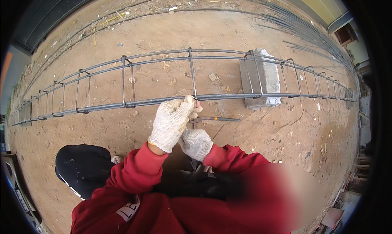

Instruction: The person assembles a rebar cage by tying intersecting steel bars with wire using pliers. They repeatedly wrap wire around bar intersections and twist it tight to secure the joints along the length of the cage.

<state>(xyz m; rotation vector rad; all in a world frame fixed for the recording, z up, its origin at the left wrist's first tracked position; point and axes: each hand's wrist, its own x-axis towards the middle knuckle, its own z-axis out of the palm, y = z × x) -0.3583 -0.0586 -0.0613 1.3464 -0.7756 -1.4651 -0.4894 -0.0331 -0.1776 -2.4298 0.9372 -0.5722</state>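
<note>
A long rebar cage (122, 79) of grey bars and rectangular stirrups lies across the dirt ground. My left hand (171, 121), in a white knit glove, pinches the near bar where a stirrup (192, 73) crosses it, apparently on thin tie wire at the joint. My right hand (196, 143), also gloved, sits just below it and grips a metal hook tool (216, 119) whose shaft points right. Both sleeves are red.
A grey concrete block (263, 77) props the cage at the right. More loose rebar (294, 22) lies along the far edge. A black shoe (83, 166) is at lower left. Thin wires (253, 126) lie on the dirt near the tool.
</note>
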